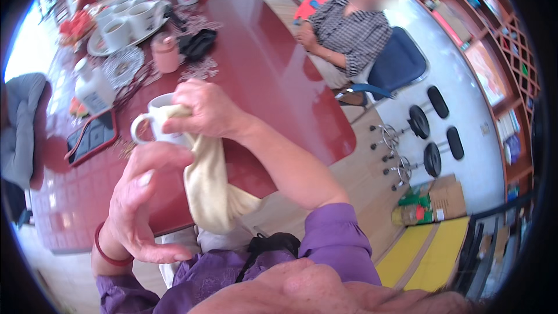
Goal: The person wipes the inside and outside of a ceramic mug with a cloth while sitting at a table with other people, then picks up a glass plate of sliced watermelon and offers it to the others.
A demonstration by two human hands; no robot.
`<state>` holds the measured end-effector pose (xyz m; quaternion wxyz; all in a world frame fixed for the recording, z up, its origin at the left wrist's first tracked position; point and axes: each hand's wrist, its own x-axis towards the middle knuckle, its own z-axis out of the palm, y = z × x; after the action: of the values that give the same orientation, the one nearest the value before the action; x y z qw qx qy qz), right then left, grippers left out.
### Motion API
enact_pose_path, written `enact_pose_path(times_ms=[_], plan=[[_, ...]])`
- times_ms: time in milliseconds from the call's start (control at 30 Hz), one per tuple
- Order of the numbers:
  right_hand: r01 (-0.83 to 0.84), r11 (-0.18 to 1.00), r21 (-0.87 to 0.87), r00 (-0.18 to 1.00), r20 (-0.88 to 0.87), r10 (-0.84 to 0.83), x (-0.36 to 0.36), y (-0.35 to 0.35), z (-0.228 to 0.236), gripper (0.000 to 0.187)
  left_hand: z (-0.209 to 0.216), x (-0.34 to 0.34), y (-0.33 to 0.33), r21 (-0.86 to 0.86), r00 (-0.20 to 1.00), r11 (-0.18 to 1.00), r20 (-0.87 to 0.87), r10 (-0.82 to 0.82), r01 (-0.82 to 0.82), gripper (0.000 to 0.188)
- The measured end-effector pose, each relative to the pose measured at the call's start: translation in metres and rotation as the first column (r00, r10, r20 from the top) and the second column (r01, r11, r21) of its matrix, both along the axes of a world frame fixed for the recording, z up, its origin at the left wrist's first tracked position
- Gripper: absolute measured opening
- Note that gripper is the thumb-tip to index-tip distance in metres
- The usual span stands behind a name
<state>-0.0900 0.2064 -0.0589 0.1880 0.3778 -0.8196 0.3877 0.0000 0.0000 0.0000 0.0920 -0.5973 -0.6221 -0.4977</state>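
Pinched soft yellow cloth [206, 168] to a white mug's [156, 124] rim over the tabletop [261, 40] with the right grip [207, 107], curved the left grip [131, 202], fingers parted, over the tabletop's near side — judged the mug light, slick, breakable, safest by its handle [133, 130].

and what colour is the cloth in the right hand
Pale yellow; the cloth shows best in the head view.

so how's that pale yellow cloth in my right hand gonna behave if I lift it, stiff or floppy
The pale yellow cloth will probably stay floppy: it droops in soft folds from the right hand. It's likely light, as it looks like plain fabric. It seems unlikely to break, since it bends freely.
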Motion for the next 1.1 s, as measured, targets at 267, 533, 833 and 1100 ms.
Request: enact_pose_path(times_ms=[267, 533, 833, 1100], plan=[[-0.025, 0.998, -0.053, 0.995, 0.092, 0.03, 0.0, -0.011, 0.005, 0.05, 0.016, 0.017, 0.013, 0.173, 0.973, 0.968, 0.115, -0.202, 0.181, 0.094], [-0.021, 0.997, -0.07, 0.997, 0.074, 0.026, 0.001, -0.006, 0.004, 0.054, 0.012, 0.017, 0.019, 0.197, 0.984, 0.964, 0.0, -0.181, 0.177, 0.078], [-0.02, 0.998, -0.056, 0.999, 0.04, 0.022, 0.002, -0.008, 0.001, 0.056, -0.024, 0.0, 0.016, -0.054, 0.869, 0.973, -0.463, 0.176, -0.226, 0.054], [-0.024, 0.999, -0.041, 0.999, -0.041, 0.022, -0.005, -0.008, -0.001, 0.046, -0.027, -0.002, 0.015, 0.087, 0.772, 0.899, -0.482, 0.415, -0.429, 0.06]])
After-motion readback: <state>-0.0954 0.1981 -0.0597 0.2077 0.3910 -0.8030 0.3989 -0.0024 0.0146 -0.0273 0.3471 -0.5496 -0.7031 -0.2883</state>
